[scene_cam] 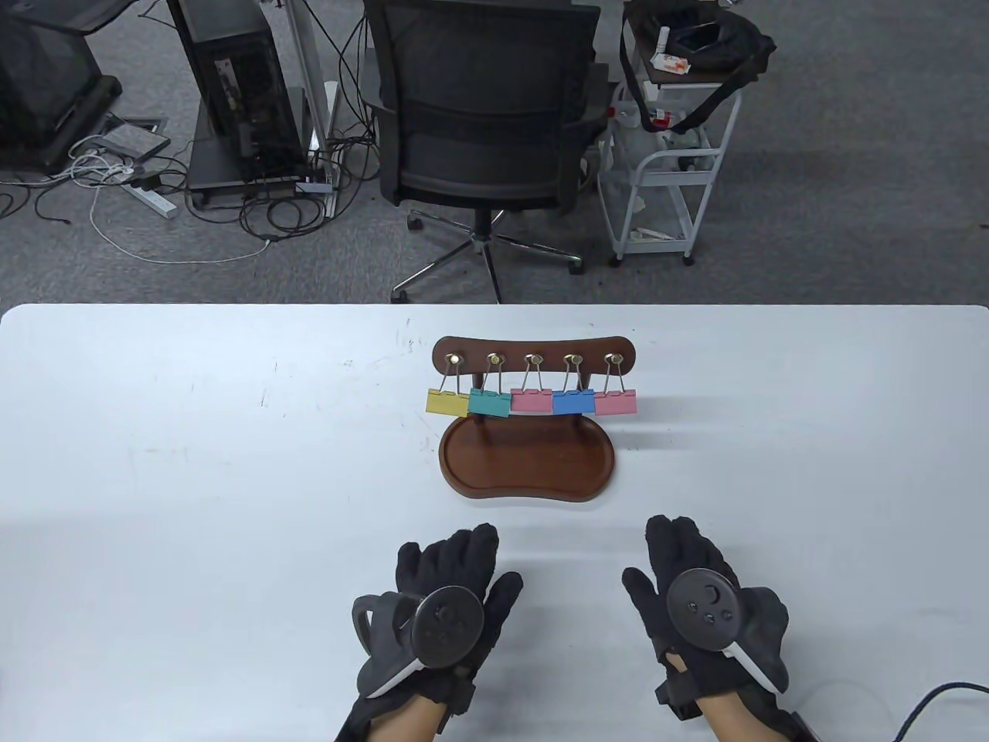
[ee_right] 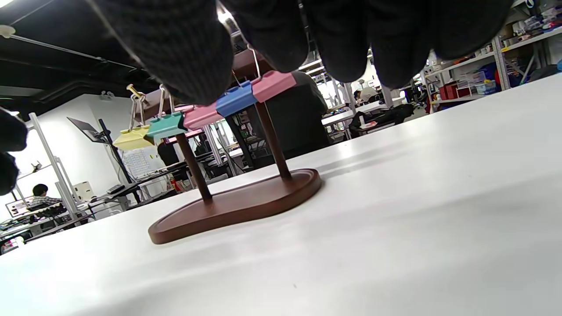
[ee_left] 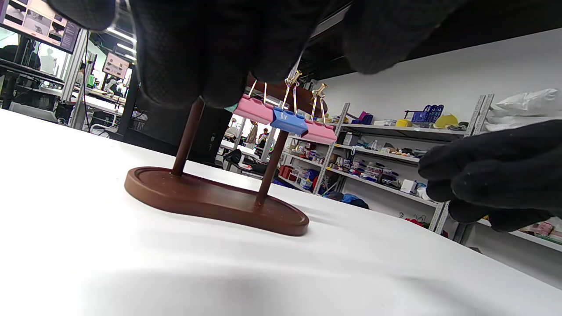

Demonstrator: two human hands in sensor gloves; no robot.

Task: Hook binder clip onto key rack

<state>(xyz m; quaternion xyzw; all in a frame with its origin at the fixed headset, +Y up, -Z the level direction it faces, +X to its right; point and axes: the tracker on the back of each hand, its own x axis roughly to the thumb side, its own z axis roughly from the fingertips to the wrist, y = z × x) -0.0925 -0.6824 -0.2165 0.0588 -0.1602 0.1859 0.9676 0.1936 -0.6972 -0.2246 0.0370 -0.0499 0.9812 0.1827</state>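
Your left hand (scene_cam: 442, 591) lies palm down on the white desk (scene_cam: 193, 479), fingers loosely spread, holding nothing; your right hand (scene_cam: 691, 583) does the same on the other side, empty too. Table view: both sit near the front edge, short of the brown key rack (scene_cam: 529, 417), not touching it. Five binder clips hang in a row from its hooks: yellow clip (scene_cam: 448, 402), teal clip (scene_cam: 489, 403), pink clip (scene_cam: 531, 399), blue clip (scene_cam: 573, 401), second pink clip (scene_cam: 616, 402). The rack's oval tray base (scene_cam: 528, 464) faces you. Only this view shows all five hooks at once, plus the office chair (scene_cam: 487, 116) and white cart (scene_cam: 672, 162) behind the desk.

Left wrist view: your gloved fingers (ee_left: 193, 48) hang in from the top and hide the rack's left end, so you get just pink (ee_left: 254, 109), blue (ee_left: 288, 121) and pink (ee_left: 319, 131). The two posts rising from the base (ee_left: 210, 202) show here, which the table view barely gives. Your right hand (ee_left: 496, 175) pokes in at the right edge, low over the desk.

Right wrist view: fingers (ee_right: 184, 48) cover the top bar, but yellow (ee_right: 131, 138) and teal (ee_right: 167, 126) are in plain sight, then pink (ee_right: 202, 116), blue (ee_right: 233, 98), pink (ee_right: 273, 85). A sliver of your left hand (ee_right: 9, 149) sits at the left edge.
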